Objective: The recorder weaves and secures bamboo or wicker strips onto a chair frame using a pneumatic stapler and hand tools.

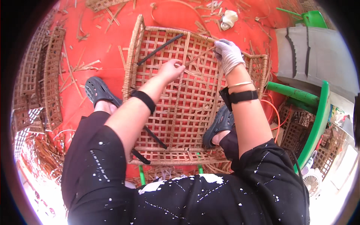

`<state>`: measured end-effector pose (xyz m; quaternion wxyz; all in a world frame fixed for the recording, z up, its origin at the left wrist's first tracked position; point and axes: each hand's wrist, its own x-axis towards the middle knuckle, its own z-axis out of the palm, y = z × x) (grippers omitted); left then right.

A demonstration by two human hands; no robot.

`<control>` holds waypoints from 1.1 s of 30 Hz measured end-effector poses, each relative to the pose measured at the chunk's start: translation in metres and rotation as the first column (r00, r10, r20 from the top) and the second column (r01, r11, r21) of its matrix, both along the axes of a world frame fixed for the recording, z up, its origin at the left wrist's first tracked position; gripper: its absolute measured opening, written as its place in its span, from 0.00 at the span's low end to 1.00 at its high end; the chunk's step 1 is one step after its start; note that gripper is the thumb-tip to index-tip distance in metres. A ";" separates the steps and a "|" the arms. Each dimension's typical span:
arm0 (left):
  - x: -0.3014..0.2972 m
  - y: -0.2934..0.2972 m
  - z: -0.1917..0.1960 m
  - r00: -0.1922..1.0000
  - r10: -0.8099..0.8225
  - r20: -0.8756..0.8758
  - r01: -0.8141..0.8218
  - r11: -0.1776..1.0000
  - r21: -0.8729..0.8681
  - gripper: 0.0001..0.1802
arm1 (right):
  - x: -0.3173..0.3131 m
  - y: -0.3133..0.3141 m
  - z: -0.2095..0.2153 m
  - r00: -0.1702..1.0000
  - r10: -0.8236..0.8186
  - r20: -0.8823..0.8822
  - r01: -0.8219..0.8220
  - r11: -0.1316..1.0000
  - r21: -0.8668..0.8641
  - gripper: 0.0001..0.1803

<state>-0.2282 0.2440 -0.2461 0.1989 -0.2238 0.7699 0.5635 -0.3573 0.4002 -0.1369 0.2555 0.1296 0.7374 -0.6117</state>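
Observation:
A woven rattan frame with an open lattice and raised, wrapped edges lies in front of me, between my feet. Above its far half, a thin brown rattan strip stretches between my two hands. My bare left hand is closed, its fingertips pinching the strip's near end. At the far right rim, my right hand, in a pale glove, is closed around the other end; its fingertips are partly hidden. Dark bars cross the frame's left side, some partly covered by my left forearm.
Cut rattan scraps litter the red floor covering. Other woven panels stand at the left. On the right are a green-edged stand, a grey sheet, an orange cord and a small fan. A green dustpan lies far right.

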 end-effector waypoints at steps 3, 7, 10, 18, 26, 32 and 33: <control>-0.002 -0.051 0.073 0.981 -0.115 -0.156 0.124 0.991 0.047 0.23 | 0.018 -0.017 0.051 0.988 0.027 -0.152 -0.020 0.998 0.052 0.17; 0.013 -0.129 0.203 0.977 -0.086 -0.197 0.087 0.996 0.000 0.21 | 0.053 -0.024 0.114 0.963 -0.077 -0.259 0.072 0.997 -0.029 0.16; 0.055 -0.183 0.295 0.917 -0.054 -0.396 -0.024 0.982 -0.187 0.19 | 0.079 -0.010 0.131 0.976 -0.030 -0.218 0.024 0.999 -0.029 0.15; 0.297 -0.131 0.405 0.885 -0.178 -0.430 -0.153 0.761 -0.631 0.14 | 0.139 0.017 0.113 0.945 -0.134 -0.299 0.140 0.990 -0.004 0.13; 0.375 -0.061 0.368 0.782 -0.308 -0.542 -0.337 0.523 -0.783 0.10 | 0.164 0.020 0.129 0.906 -0.075 -0.416 0.113 0.991 0.069 0.09; 0.370 -0.078 0.366 0.722 -0.244 -0.648 -0.395 0.624 -0.675 0.08 | 0.178 0.034 0.148 0.921 -0.067 -0.384 0.085 0.996 0.030 0.08; 0.369 -0.078 0.366 0.730 -0.226 -0.645 -0.393 0.634 -0.666 0.08 | 0.169 0.038 0.147 0.897 -0.055 -0.438 0.092 0.994 0.065 0.07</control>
